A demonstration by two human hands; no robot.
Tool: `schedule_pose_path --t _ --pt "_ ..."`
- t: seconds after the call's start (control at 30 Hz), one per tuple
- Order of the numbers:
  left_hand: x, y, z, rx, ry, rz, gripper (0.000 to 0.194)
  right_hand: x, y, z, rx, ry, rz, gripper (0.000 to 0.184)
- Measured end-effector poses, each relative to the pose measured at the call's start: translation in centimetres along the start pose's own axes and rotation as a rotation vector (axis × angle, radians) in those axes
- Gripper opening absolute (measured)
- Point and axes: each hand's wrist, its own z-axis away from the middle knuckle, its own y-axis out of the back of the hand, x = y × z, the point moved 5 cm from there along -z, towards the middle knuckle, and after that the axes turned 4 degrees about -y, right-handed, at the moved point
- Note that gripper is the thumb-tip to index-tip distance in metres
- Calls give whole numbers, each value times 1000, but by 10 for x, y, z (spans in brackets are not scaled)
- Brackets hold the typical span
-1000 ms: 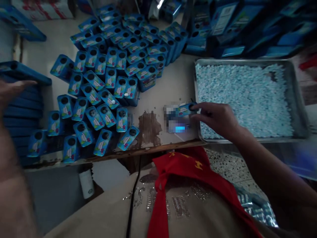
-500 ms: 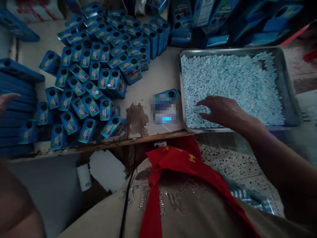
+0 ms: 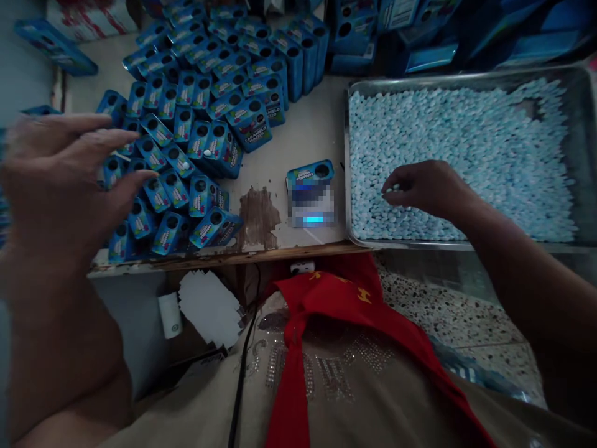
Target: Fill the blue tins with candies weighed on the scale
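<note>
Worn pale counter (image 3: pixel 312 118) carries a metal tray (image 3: pixel 583 174) of light-blue candies (image 3: pixel 489 168). Left of the tray, the left hand (image 3: pixel 65 180) has its grip apart over blue boxes (image 3: pixel 252 127). Above the tray, the right hand (image 3: pixel 433 190) curls toward the candies; I cannot tell whether its grip is clamped.

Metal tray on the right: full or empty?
Mostly full: pale blue pieces cover nearly all of the metal tray, leaving a strip along its right side uncovered. Depth: cannot tell.
</note>
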Motion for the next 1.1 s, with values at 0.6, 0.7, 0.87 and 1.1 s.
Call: schedule_pose_path --t 0.6,0.7,0.87,1.1 --pt "9 -264 91 -263 -90 354 69 -42 17 -18 18 57 22 11" --pt "23 -280 76 -289 -163 344 44 -29 7 -11 140 59 -101 26" --pt "82 -262 53 -284 -558 92 33 -26 -38 -11 109 -120 -924 32" --pt "76 -281 41 -283 -516 96 44 -32 -56 -9 -82 -206 -1280 17"
